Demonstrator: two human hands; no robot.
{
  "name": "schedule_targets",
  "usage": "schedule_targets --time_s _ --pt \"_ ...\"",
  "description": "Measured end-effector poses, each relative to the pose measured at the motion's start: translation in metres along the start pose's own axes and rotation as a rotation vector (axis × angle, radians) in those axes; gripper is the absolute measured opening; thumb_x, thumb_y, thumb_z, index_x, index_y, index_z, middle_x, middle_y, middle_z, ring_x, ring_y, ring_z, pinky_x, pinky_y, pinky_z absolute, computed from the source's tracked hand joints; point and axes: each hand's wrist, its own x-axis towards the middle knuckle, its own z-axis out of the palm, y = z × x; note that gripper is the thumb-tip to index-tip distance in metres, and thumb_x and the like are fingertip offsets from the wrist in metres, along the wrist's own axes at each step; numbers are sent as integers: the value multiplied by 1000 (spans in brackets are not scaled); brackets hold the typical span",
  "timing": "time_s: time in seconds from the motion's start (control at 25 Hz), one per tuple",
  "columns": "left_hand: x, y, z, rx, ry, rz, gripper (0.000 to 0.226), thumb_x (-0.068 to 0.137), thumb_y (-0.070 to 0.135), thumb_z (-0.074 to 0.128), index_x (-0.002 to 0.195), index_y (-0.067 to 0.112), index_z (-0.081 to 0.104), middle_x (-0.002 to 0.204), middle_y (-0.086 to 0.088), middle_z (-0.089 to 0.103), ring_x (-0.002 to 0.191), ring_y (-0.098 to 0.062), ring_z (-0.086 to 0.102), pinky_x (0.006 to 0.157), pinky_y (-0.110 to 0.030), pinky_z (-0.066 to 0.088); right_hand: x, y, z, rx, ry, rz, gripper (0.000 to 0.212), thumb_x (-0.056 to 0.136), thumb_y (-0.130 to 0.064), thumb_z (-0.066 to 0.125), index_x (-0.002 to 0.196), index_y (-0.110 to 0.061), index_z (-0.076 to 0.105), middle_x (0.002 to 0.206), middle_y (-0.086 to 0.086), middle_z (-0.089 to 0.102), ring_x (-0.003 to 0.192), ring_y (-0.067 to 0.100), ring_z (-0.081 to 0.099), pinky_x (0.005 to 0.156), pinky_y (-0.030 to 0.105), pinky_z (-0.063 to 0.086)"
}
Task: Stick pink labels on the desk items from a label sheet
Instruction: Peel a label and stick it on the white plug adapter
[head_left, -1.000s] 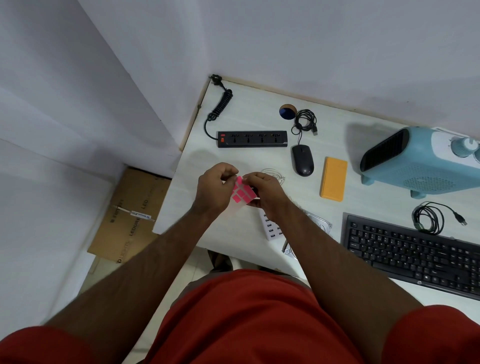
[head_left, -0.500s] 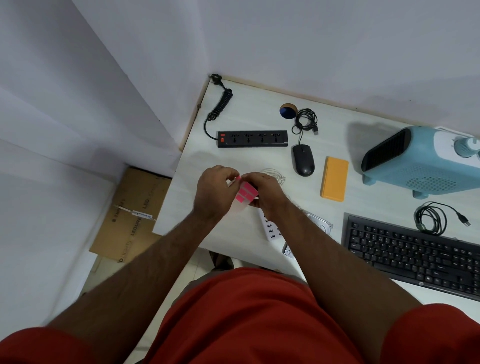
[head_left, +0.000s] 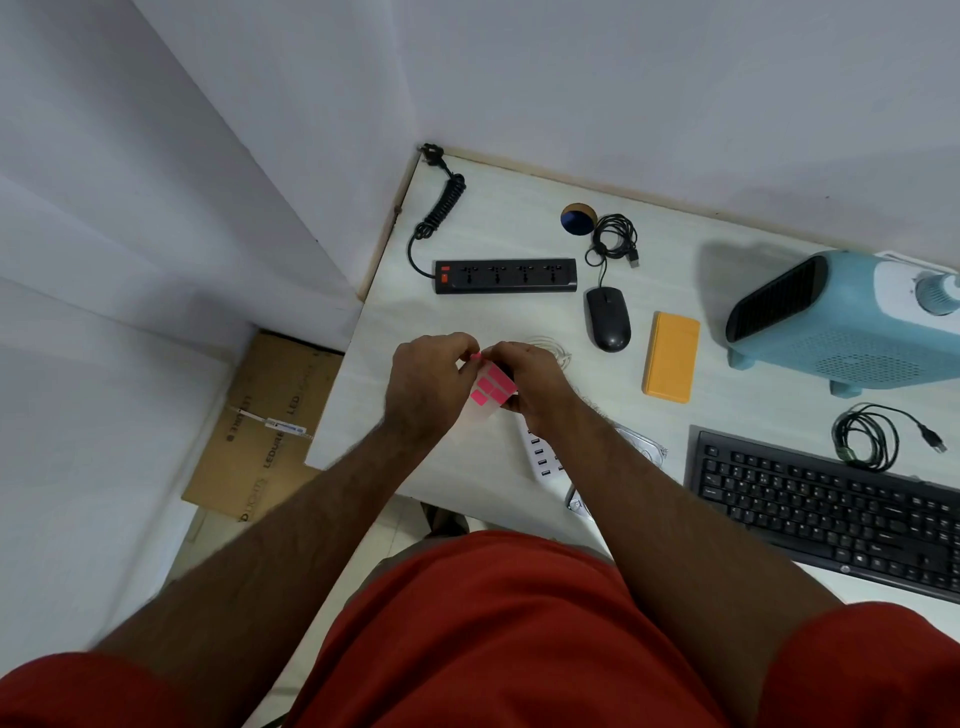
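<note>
Between the earlier frames and this one, both hands shifted little; the label sheet tilted, and one pink label stood raised at the left fingertips.

Head view: two hands met above the near-left part of the desk. The left hand was closed in a pinch on the single lifted label. The right hand was closed on the sheet, which carried about three pink labels still attached.

On the desk lay one black power strip, one black mouse, one orange case, one blue heater, one black keyboard, one white USB hub partly under the right forearm, and two coiled black cables. One cardboard box lay on the floor.
</note>
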Motion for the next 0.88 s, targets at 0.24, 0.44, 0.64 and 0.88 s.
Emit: schedule_targets --time_s 0.24,0.44,0.64,0.88 --pt "3 -2 0 76 -46 49 29 92 34 63 101 9 75 92 -7 76 83 -24 70 81 -34 53 1 1 -1 -40 7 16 13 92 -18 59 94 -8 67 82 6 63 76 16 61 69 30 53" --pt "10 -2 -3 81 -127 -38 25 90 28 67 99 6 73 92 -10 73 84 -25 65 78 -38 54 -1 -1 1 -99 27 12 8 90 -16 61 89 -10 66 82 5 63 75 17 61 65 28 51" --pt "10 0 -2 100 -162 -68 22 93 26 63 99 7 71 90 -10 73 79 -26 67 76 -38 57 -3 -4 4 -151 49 -10 8 89 -16 63 89 -9 66 78 4 63 67 15 60 55 21 50" --pt "6 -4 0 171 -157 12 26 95 32 58 95 9 72 82 -8 73 71 -25 66 74 -37 55 -4 -3 2 -168 54 -10 7 90 -18 64 87 -12 65 79 4 65 69 16 62 56 23 51"
